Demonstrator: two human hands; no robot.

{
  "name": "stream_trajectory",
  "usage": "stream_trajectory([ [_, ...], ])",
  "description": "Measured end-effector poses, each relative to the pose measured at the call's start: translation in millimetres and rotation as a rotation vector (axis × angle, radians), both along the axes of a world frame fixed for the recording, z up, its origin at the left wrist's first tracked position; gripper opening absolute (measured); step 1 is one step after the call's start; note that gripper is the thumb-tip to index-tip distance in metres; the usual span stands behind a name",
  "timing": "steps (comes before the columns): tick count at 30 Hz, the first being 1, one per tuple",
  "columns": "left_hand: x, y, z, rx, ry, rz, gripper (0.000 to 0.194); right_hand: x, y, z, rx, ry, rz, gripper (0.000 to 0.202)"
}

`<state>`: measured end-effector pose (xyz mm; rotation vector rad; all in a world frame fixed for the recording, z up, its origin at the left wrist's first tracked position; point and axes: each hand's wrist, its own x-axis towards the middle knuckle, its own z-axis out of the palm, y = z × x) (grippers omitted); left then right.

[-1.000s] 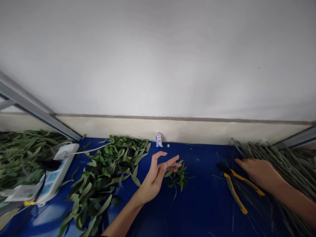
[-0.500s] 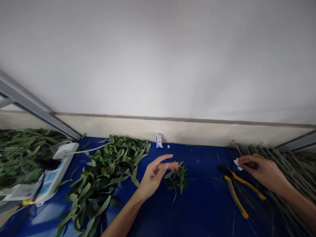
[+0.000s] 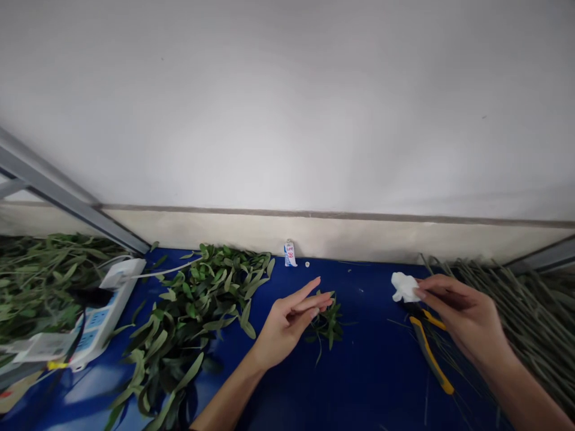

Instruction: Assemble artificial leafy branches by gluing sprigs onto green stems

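A crumpled white tissue [image 3: 404, 287] is pinched between the thumb and fingertips of my right hand [image 3: 467, 314]. It hangs over the head of the pliers with yellow-and-grey handles [image 3: 430, 353]. My left hand [image 3: 287, 326] is open, its fingers stretched out to the right, with nothing visible in them. Just beyond and below those fingertips lies a small leafy green sprig [image 3: 330, 328]. Whether the fingers touch the sprig I cannot tell. Near the wall, a small white tube with red and blue print [image 3: 290, 254] stands beside a tiny white cap [image 3: 307, 264].
A heap of green leaf stems [image 3: 188, 311] covers the left of the blue table [image 3: 341, 389]. Further left is a white power strip [image 3: 101, 320] with plugs and cables. Bare stems [image 3: 530, 335] lie along the right. A white wall [image 3: 287, 120] rises behind.
My right hand has moved left with the tissue, which now shows more fully, in front of the pliers' head. My left hand has shifted slightly right over the sprig.
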<state>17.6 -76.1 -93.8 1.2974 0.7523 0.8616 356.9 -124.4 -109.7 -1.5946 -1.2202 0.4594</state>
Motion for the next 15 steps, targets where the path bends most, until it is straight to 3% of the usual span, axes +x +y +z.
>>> stream_trajectory([
  [3, 0, 0, 1.2, 0.014, -0.013, -0.020, 0.053, -12, -2, -10.1, -0.050, 0.231, 0.083, 0.030],
  [8, -1, -2, 1.9, 0.017, -0.053, -0.045, 0.050, -33, -8, -16.2, -0.075, 0.351, 0.062, 0.029],
  [12, 2, -4, 2.7, -0.023, -0.114, -0.075, 0.054, -66, -11, 4.1, -0.024, 0.351, 0.145, 0.036],
  [15, 8, -6, 6.8, -0.081, -0.158, -0.120, 0.069, -102, -9, 23.7, 0.066, 0.264, 0.245, 0.024],
])
